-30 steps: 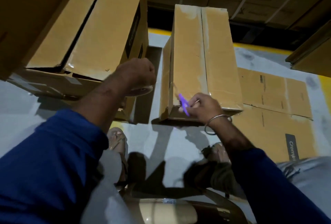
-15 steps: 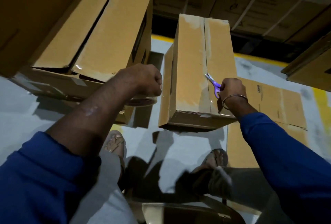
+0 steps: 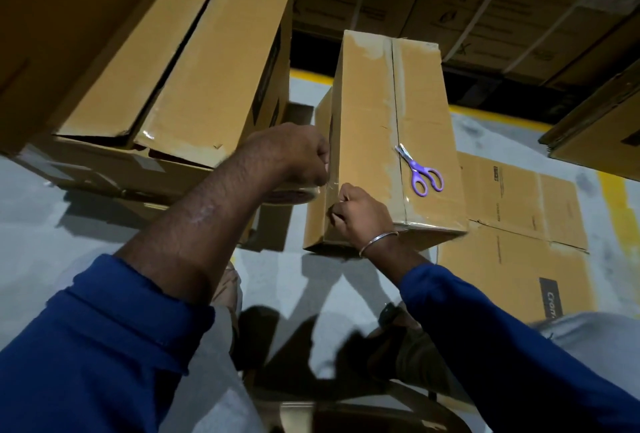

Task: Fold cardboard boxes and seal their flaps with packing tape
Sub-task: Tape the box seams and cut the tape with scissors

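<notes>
Scissors (image 3: 420, 172) on taped box (image 3: 367, 120)

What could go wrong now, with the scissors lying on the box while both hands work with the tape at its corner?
1. The scissors lie loose on top of the box; a tug at the corner might slide them off.
2. The left hand holds the tape roll close to the right hand, which pinches the tape end at the edge; the strip may wrinkle or stick to itself.

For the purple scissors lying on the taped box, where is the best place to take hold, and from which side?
Take the scissors by the purple handle loops, coming from above on the near right. They lie flat on the taped box, loops toward the person and blades pointing away along the seam.
</notes>
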